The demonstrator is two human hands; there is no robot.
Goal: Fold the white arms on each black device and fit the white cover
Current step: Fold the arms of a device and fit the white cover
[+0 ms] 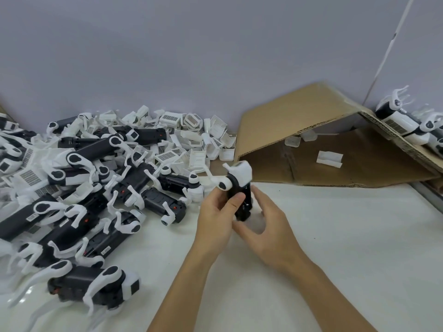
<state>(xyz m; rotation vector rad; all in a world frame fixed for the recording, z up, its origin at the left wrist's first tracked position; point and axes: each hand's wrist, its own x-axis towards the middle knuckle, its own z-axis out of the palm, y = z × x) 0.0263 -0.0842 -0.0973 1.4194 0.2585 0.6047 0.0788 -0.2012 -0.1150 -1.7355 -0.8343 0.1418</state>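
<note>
**Mid-bench: one device upright in both hands**

Near the middle of the bench (335, 236), a bit toward the back edge, a black device (241, 200) is being held upright, just off the white surface or barely on it, can't tell which. It's got a white cover (242, 173) sitting on its top end, and one white arm (215, 178) still pokes out to the left from a black-and-white joint just under the cover.

Left hand (215, 216) grips the device's body, thumb curled across the black front, fingers behind. Right hand (266, 224) is cupped round the lower right side, fingers curled against it, thumb underneath near the bottom end. So both hands are closed on the same piece.

Whole left side of the bench is buried in a pile of devices (72, 200), black bodies with white arms sticking out every which way. Behind that, along the back edge, sits a heap of loose covers (199, 137), some showing barcode stickers.

Back right there's a flattened-out cardboard box (311, 130) lying open, with a couple of small white bits inside. At the far right corner, past the cardboard, a few finished devices (402, 121) are stacked up.
</note>
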